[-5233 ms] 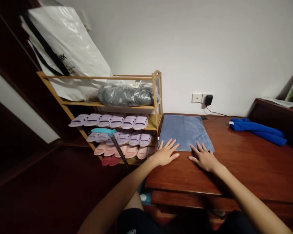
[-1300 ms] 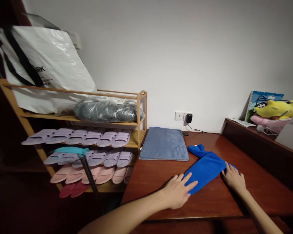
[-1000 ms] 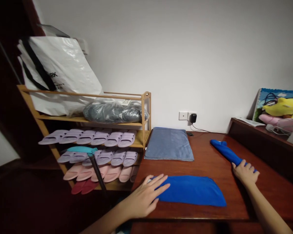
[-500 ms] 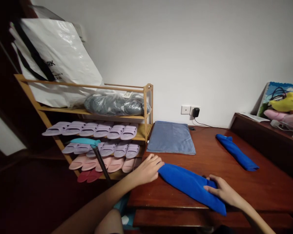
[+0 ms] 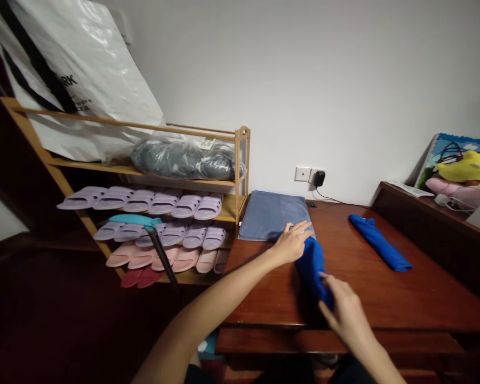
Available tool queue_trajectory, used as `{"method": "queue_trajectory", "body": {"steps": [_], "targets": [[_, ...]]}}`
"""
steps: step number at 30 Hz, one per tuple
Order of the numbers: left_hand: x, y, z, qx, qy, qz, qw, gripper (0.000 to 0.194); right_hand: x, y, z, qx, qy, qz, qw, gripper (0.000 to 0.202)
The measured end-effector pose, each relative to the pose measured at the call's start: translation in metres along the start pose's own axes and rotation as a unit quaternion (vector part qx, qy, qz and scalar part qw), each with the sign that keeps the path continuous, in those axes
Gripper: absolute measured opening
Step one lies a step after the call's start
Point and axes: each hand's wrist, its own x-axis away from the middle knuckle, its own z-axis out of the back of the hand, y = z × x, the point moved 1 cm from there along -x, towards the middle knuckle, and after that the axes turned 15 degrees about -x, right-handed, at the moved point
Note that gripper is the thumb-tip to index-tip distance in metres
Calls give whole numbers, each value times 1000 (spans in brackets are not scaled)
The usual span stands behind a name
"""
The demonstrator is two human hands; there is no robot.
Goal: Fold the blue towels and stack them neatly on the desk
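A narrow folded blue cloth (image 5: 312, 266) lies lengthwise on the brown wooden table, one end toward me. My left hand (image 5: 292, 244) grips its far end, beside the corner of a flat grey-blue folded cloth (image 5: 270, 213). At the near end, my right hand (image 5: 344, 304) has thumb and fingers closed around the blue fabric; motion blurs this part a little. Farther right rests a second folded blue cloth (image 5: 380, 242), touched by neither hand.
On the left stands a wooden shoe rack (image 5: 242, 160) with rows of slippers and a large white bag (image 5: 92, 64). A turquoise-topped dark pole (image 5: 164, 256) leans before it. A black plug (image 5: 319, 178) sits in the wall socket. Plush toys (image 5: 468, 168) occupy the raised ledge.
The held blue cloth has swung from slanting sideways to pointing away from me. My left hand moved right and farther back; my right hand shifted slightly left. The view also tilted slightly.
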Motion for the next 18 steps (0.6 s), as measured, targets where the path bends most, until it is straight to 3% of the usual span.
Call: {"method": "queue_trajectory", "body": {"steps": [1,3,4,5,9,11,15,18], "targets": [[7,2,8,18,5,3,1000,46,-4,-17,-9,-36,-89,23,995,47],[28,4,20,37,-3,2,999,40,-11,-48,-23,-109,-309,84,941,60],[42,5,24,39,-18,-1,999,39,-13,-57,-26,-136,-367,102,915,65],[57,5,26,36,-39,-10,999,40,-16,-62,-26,-157,-386,109,903,65],[121,-3,16,21,-140,-25,990,49,-23,-38,-19,-116,-240,58,962,48],[144,-13,10,16,-160,5,987,49,-22,-19,-18,-36,-218,50,974,49],[166,-31,7,-15,-176,101,979,54,-12,15,-11,72,-190,34,979,46],[172,-37,9,-16,-192,140,971,69,1,54,13,134,-143,-11,980,44]]}}
